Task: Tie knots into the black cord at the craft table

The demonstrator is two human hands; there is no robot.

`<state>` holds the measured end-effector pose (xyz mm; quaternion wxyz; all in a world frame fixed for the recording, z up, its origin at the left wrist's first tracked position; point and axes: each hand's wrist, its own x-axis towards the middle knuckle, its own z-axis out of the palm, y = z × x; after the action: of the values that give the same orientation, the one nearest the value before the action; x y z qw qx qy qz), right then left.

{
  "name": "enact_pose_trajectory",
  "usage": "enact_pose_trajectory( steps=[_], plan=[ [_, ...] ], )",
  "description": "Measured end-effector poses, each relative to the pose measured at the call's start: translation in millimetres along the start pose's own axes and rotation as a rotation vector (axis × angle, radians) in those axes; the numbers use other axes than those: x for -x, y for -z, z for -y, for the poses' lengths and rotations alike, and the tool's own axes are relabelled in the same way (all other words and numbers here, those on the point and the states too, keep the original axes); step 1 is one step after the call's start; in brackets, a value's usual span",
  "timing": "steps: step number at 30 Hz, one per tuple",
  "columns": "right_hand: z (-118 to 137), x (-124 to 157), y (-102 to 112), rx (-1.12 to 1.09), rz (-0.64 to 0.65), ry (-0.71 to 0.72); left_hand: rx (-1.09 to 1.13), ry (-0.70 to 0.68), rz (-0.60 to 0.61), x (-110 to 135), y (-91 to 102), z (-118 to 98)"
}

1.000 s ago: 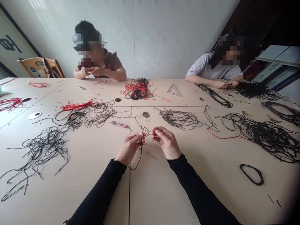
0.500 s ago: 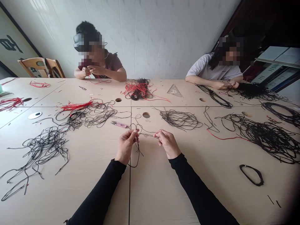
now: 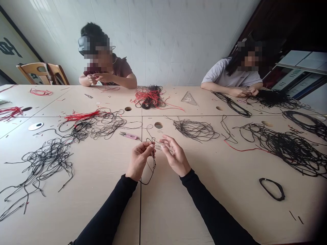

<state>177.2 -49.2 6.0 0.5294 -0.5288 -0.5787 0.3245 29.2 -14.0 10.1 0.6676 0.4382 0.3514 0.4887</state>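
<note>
A thin black cord (image 3: 154, 167) is pinched between the thumb and fingers of my left hand (image 3: 141, 157), with a loop hanging below and thinner strands rising above. Just to the right, my right hand (image 3: 175, 155) has its thumb and fingers apart, close to loose strand ends that stick out toward it. Whether any strand touches its fingers is hard to see. Beyond my left hand lies a pair of pink-handled thread snips (image 3: 129, 135) on the table.
Black cord tangles lie left (image 3: 48, 158) and right (image 3: 288, 146) on the table (image 3: 102, 204). A looser black bundle (image 3: 195, 130) is beyond my right hand, near a round hole (image 3: 158, 125). Two people (image 3: 107, 76) work with cords across the table. A clear triangle ruler (image 3: 189, 98) lies between them.
My right hand has let go of the strands it was pulling to the right. Its fingers have spread and it has moved left, closer to my left hand, which still pinches the cord.
</note>
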Motion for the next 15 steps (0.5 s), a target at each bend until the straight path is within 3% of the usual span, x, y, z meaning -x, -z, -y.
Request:
enact_pose_trajectory(
  steps=[2, 5, 7, 12, 15],
  plan=[
    [1.0, 0.3, 0.3, 0.045, -0.096, 0.027, -0.003, -0.004, 0.003, 0.5, -0.4, -0.8],
    [3.0, 0.5, 1.7, 0.229, -0.358, 0.158, 0.001, -0.003, -0.005, 0.5, -0.7, -1.0],
    [4.6, 0.9, 2.1, 0.295, -0.382, 0.206, 0.008, -0.002, -0.003, 0.3, -0.9, -0.8],
    [3.4, 1.8, -2.1, 0.013, 0.089, -0.009, -0.008, -0.028, 0.0, 0.0, -0.6, -0.6],
    [0.4, 1.6, -5.2, -0.127, 0.235, -0.11, -0.045, -0.046, -0.017, -0.3, 0.3, 0.1]
  ],
)
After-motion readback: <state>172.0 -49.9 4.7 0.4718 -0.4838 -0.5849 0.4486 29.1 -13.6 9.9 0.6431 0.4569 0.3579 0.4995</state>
